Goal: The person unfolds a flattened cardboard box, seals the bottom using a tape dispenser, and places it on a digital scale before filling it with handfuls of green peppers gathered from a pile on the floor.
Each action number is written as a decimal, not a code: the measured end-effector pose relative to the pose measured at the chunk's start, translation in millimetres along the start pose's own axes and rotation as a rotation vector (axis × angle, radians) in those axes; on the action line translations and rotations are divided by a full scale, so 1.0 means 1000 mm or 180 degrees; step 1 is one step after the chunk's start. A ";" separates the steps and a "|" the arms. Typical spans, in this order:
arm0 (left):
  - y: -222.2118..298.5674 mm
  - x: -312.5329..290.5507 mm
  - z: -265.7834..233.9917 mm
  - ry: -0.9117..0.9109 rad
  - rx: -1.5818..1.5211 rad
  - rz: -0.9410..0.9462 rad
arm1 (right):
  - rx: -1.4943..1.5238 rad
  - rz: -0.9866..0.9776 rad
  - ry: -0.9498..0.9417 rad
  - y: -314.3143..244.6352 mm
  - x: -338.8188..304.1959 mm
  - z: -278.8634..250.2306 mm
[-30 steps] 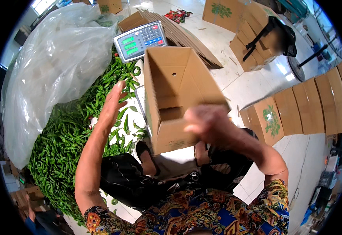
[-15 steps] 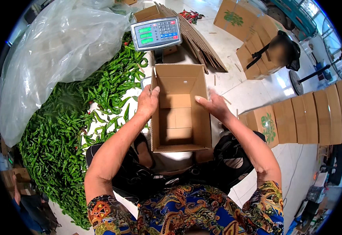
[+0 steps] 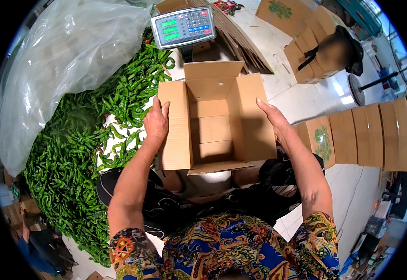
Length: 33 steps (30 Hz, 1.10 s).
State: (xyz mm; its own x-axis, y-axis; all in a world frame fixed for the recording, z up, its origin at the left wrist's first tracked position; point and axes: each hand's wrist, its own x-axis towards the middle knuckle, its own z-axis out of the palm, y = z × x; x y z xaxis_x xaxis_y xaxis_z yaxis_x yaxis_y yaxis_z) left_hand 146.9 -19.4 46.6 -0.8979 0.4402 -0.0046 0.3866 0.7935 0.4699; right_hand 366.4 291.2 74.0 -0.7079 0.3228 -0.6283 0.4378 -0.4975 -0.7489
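An uncovered cardboard box [image 3: 208, 106] with bare inner walls and bottom stands in front of me, above my knees. Its two long side flaps are folded outward, and the short flaps at the far and near ends also lean out. My left hand [image 3: 156, 123] grips the outer edge of the left flap [image 3: 176, 133]. On the other side, my right hand [image 3: 275, 117] holds the right flap [image 3: 255, 122], its thumb on top and the other fingers hidden beneath.
Green peppers [image 3: 68, 177] lie heaped at left, partly under clear plastic sheeting [image 3: 73, 51]. Beyond the box is a scale display [image 3: 183, 29] beside flattened cardboard [image 3: 233, 44]. Cartons [image 3: 366, 135] line the right; another person [image 3: 336, 51] is at upper right, one more at lower left.
The long side flaps have swung outward from the box. My hands have spread apart with them, from the box rim to the flaps' outer edges.
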 end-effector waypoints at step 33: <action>0.088 -0.088 0.061 0.1536 -0.1698 -0.0390 | -0.5668 -0.1603 0.1200 -0.023 0.094 -0.019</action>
State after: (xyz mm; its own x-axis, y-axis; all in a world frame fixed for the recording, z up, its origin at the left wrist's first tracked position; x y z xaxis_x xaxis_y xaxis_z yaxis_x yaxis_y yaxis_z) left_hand 272.7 37.0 34.7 -0.9686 0.0295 0.2470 0.2327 0.4584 0.8577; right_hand 300.7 348.2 28.5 -0.9017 0.4116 -0.1325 0.4168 0.9089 -0.0129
